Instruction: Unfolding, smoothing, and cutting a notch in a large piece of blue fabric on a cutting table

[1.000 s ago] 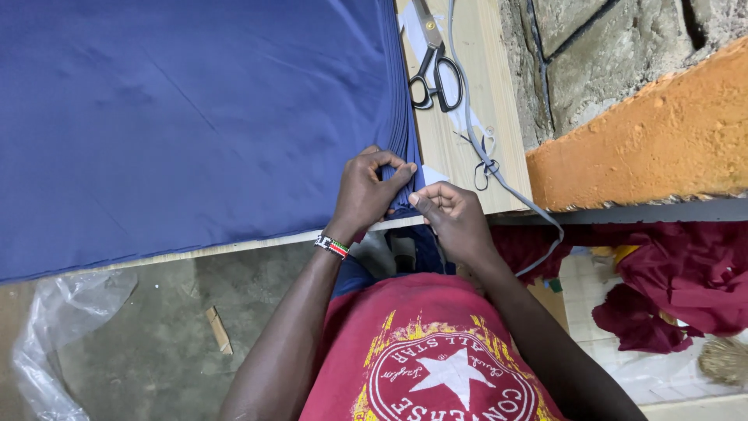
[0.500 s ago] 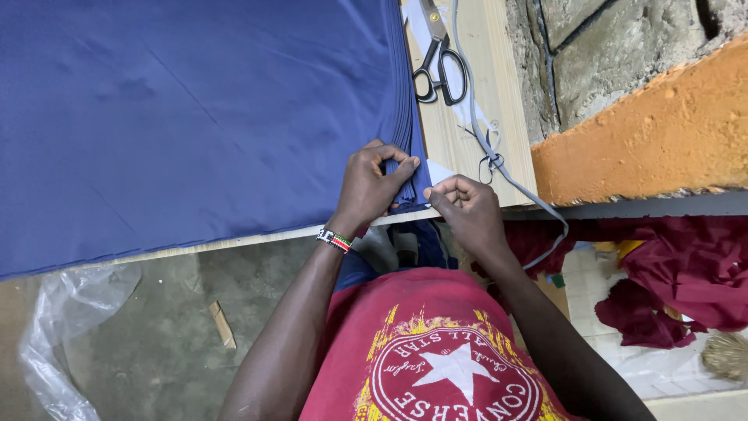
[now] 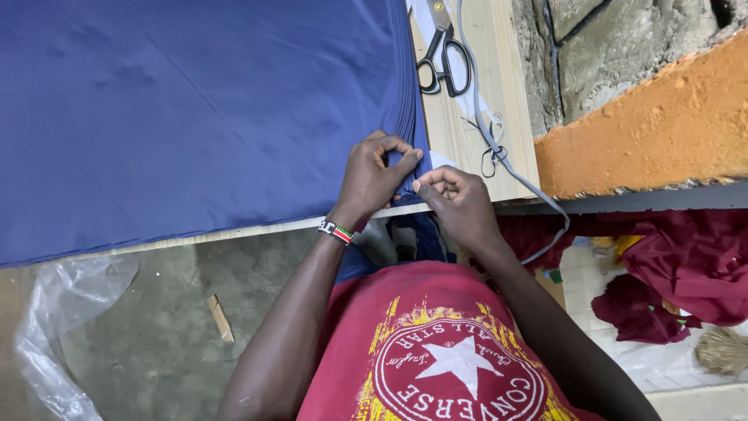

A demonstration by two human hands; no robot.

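Blue fabric stack (image 3: 195, 117) covers most of wooden bench (image 3: 506, 93), its corner at near edge. Left hand (image 3: 372, 178) & right hand (image 3: 456, 201): both grips pinched on that corner. Black scissors (image 3: 442, 58) nr far right edge.

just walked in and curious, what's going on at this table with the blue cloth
A person stands at a wooden table with a stack of blue fabric spread over it. Both hands pinch the stack's near right corner: the left hand grips the layered edge, and the right hand meets it from the side. Black-handled scissors and a grey cord lie on the bare wood beyond.
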